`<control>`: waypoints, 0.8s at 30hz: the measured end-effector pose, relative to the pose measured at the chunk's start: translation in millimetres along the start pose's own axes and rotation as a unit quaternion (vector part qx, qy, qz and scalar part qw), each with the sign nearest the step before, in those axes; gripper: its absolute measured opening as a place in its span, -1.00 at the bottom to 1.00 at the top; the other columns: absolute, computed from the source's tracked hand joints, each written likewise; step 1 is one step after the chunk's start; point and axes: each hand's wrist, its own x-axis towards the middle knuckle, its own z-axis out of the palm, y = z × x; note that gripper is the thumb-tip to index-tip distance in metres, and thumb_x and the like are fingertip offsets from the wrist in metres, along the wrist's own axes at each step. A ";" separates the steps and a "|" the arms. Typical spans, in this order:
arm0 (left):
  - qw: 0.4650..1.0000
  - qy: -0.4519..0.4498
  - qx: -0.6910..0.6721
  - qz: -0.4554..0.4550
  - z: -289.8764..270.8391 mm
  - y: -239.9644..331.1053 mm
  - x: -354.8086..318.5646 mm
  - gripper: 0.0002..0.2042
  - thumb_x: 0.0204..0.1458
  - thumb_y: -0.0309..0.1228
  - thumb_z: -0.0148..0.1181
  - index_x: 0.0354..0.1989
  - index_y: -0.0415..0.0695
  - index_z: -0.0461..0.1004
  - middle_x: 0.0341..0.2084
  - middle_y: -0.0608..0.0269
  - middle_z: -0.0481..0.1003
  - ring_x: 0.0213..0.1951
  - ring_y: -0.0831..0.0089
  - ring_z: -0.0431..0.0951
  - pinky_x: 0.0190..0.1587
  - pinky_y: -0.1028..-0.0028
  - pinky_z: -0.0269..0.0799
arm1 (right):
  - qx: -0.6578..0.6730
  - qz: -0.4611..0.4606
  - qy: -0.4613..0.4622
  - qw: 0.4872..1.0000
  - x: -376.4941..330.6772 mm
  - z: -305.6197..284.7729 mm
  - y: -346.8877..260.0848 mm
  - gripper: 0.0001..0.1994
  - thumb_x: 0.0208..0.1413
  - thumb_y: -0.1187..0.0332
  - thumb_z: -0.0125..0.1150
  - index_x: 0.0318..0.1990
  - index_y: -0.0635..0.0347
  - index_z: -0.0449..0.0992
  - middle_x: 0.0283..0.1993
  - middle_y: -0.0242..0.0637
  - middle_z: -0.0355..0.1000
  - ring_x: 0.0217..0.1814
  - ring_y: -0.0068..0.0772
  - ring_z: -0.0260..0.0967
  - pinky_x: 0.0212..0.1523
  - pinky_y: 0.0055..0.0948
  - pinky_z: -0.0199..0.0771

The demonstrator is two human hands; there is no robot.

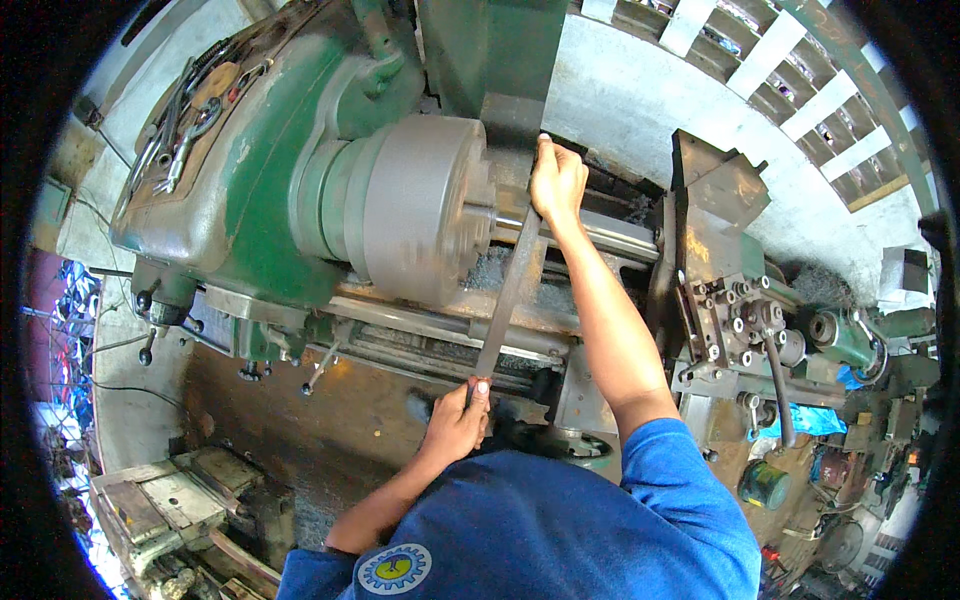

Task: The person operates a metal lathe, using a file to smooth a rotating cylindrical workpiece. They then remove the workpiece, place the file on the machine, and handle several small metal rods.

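Observation:
A long, flat grey file [511,285] lies slantwise across the green lathe, just right of its chuck. My left hand [456,424] is closed round the file's near end, close to my body. At the far end my right hand [558,182] grips the file with the thumb stretched along it. The large grey chuck [418,205] looks smeared, as if spinning. From its face a thin shiny round bar [480,213] sticks out to the right, and the file crosses at this bar. Whether the two touch is hard to see.
Wrenches and other hand tools [185,125] lie on the headstock [265,190]. To the right stand the tool post [740,315] with its lever and the tailstock [840,335]. Metal chips [490,268] lie under the chuck. A green bucket [764,485] stands at the lower right.

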 end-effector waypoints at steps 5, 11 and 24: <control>0.996 -0.027 -0.081 -0.016 14.0 22.6 29.0 -0.49 0.36 0.05 -0.10 -0.44 -0.20 0.30 -0.74 0.32 0.29 -0.75 0.54 0.31 -0.69 0.45 0.25 | -0.027 -0.035 0.036 0.998 37.3 10.0 -2.8 -0.54 0.28 0.12 0.01 -0.42 0.43 0.55 -0.37 0.28 0.47 -0.20 0.35 0.48 -0.11 0.06 0.40; 0.999 0.018 -0.030 0.010 8.9 35.4 17.9 -0.43 0.34 0.11 -0.11 -0.48 -0.19 0.33 -0.78 0.34 0.29 -0.77 0.53 0.32 -0.71 0.45 0.24 | -0.020 0.006 0.050 0.999 38.2 -13.5 -18.1 -0.56 0.25 0.13 0.03 -0.36 0.43 0.59 -0.33 0.29 0.50 -0.15 0.32 0.51 -0.07 0.03 0.44; 0.994 -0.044 -0.090 -0.038 16.5 43.9 36.4 -0.40 0.35 0.15 -0.20 -0.51 -0.16 0.31 -0.82 0.30 0.26 -0.83 0.47 0.26 -0.72 0.44 0.17 | -0.119 -0.013 0.030 0.992 62.6 26.9 8.4 -0.60 0.20 0.13 0.11 -0.35 0.37 0.63 -0.31 0.22 0.55 -0.15 0.27 0.53 -0.03 0.01 0.47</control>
